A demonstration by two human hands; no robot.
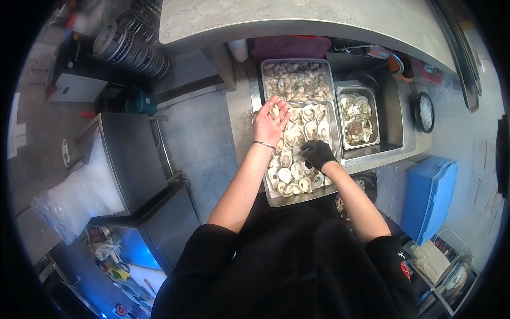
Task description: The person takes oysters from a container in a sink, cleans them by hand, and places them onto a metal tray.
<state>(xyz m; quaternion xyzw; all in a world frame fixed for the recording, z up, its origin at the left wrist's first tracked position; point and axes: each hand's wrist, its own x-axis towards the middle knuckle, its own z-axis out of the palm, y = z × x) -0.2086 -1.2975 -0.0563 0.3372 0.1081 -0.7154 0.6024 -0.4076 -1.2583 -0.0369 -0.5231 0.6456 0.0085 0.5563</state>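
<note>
My bare left hand (267,127), palm up with a bracelet at the wrist, cradles a piece of shucked oyster meat (275,111) in its curled fingers. It is over the left side of a shallow metal tray (275,202) lined with oyster half shells (285,175). My right hand (318,154) wears a black glove and reaches over the middle of the tray. Its fingers are bent down at the shells, and whether they grip one is hidden. Beyond the tray lies a clear container (332,79) full of shucked oyster meat (297,81).
A deep metal pan (376,135) of shells sits in the sink (392,131) at right, near a faucet (396,63). A black bowl (424,112) stands at the sink's right edge. An overhanging countertop (299,14) crosses the far side. A blue cooler box (428,199) is at lower right.
</note>
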